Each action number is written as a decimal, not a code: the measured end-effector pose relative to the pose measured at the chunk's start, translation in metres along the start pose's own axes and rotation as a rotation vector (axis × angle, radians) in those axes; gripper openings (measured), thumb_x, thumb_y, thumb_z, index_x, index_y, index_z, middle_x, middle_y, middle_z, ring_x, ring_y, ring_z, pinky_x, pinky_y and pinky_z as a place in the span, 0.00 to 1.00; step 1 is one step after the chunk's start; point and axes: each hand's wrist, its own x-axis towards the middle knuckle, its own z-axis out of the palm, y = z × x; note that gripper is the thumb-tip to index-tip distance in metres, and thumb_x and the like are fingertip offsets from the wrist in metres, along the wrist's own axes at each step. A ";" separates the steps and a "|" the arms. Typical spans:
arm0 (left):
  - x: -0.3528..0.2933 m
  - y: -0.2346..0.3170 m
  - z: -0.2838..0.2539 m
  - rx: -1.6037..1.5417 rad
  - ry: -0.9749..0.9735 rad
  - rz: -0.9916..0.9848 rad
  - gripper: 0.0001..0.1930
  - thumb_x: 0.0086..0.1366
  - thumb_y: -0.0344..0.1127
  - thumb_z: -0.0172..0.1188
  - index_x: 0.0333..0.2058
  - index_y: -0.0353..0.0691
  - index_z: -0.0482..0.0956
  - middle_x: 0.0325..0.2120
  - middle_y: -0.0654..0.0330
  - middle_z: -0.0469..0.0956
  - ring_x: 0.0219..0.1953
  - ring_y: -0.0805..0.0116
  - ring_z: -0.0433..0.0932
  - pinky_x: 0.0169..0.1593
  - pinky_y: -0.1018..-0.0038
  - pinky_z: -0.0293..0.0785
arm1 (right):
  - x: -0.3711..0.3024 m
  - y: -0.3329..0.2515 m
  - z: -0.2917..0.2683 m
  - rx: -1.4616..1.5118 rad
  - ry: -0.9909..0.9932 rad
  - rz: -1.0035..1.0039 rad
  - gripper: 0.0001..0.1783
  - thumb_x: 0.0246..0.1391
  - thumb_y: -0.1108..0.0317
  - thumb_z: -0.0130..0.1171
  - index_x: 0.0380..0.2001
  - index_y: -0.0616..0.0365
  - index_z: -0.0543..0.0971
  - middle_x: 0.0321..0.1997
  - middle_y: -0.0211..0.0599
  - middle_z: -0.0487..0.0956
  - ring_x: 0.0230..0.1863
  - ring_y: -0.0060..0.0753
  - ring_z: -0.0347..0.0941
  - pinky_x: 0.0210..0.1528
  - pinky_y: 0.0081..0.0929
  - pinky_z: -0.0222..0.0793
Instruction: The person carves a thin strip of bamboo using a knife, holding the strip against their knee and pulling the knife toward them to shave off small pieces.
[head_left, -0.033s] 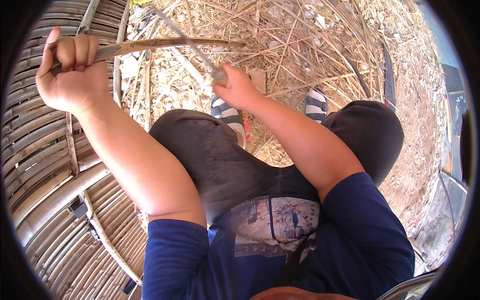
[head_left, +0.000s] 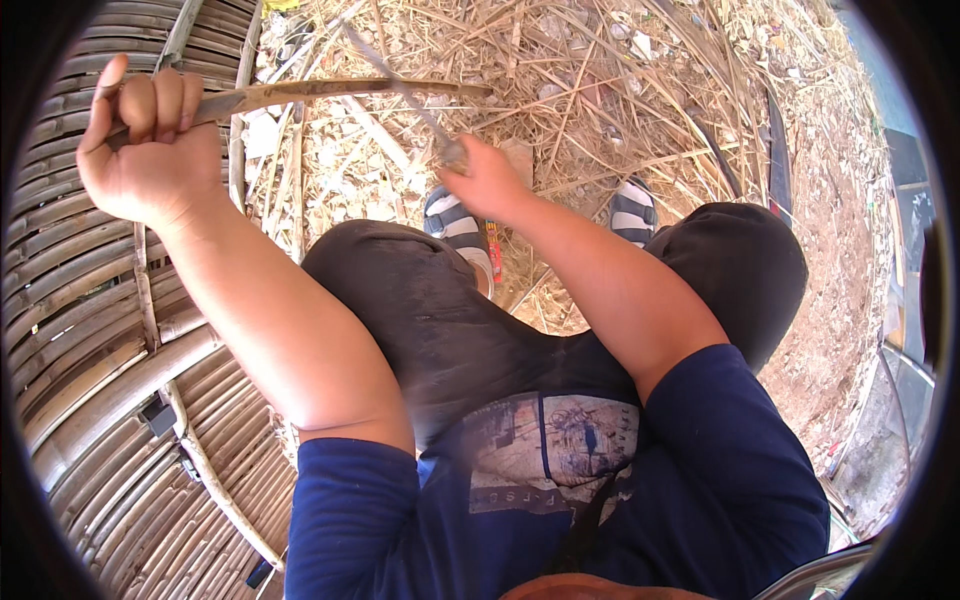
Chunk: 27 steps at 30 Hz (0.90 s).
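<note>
My left hand (head_left: pixel 155 155), raised at the left beside the slatted wall, is closed round one end of a curved brown bamboo strip (head_left: pixel 320 88). The strip reaches rightward over the littered ground, its thin tip bending slightly down. In my right hand (head_left: pixel 490 180), above the left sandal, is the handle of a knife (head_left: pixel 420 112). Its narrow grey blade points up and to the left and crosses the strip towards the strip's right end. The blade is blurred, so I cannot tell whether it touches the strip. Most of the knife's handle is hidden inside my fist.
A wall of bamboo slats (head_left: pixel 80 280) runs along the left. Dry straw and split shavings (head_left: pixel 580 90) cover the ground ahead. Striped sandals (head_left: pixel 632 215) are on my feet, between my bent knees (head_left: pixel 740 250). A dark flat strip (head_left: pixel 778 150) lies at the right.
My right hand and the knife have shifted slightly right and towards me, so the blade crosses the strip further right. The left hand and the strip have barely moved.
</note>
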 end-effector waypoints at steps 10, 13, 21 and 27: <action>0.004 -0.001 -0.003 -0.017 -0.044 -0.011 0.17 0.64 0.38 0.47 0.37 0.32 0.81 0.13 0.70 0.48 0.17 0.75 0.44 0.25 0.74 0.46 | 0.008 -0.018 -0.014 -0.129 -0.025 0.077 0.20 0.53 0.58 0.63 0.43 0.62 0.76 0.39 0.52 0.83 0.40 0.53 0.81 0.43 0.43 0.75; 0.003 -0.001 -0.001 0.013 -0.009 0.013 0.17 0.65 0.38 0.47 0.37 0.32 0.81 0.14 0.70 0.48 0.17 0.75 0.44 0.25 0.74 0.46 | 0.003 -0.062 -0.010 -0.082 -0.074 -0.133 0.15 0.54 0.64 0.64 0.41 0.61 0.75 0.37 0.47 0.84 0.33 0.46 0.83 0.38 0.42 0.76; 0.000 -0.006 0.003 0.197 0.280 0.144 0.16 0.65 0.37 0.43 0.35 0.33 0.79 0.13 0.70 0.49 0.16 0.74 0.46 0.24 0.72 0.47 | -0.002 0.058 -0.005 -0.288 0.077 0.224 0.25 0.51 0.61 0.64 0.50 0.63 0.75 0.41 0.59 0.82 0.46 0.62 0.79 0.49 0.48 0.74; 0.004 -0.005 -0.002 0.126 0.254 0.130 0.17 0.67 0.38 0.44 0.37 0.32 0.80 0.13 0.70 0.48 0.17 0.74 0.47 0.25 0.72 0.48 | 0.004 -0.020 -0.029 -0.144 0.161 0.121 0.21 0.51 0.61 0.67 0.44 0.62 0.77 0.35 0.50 0.81 0.40 0.50 0.78 0.43 0.42 0.72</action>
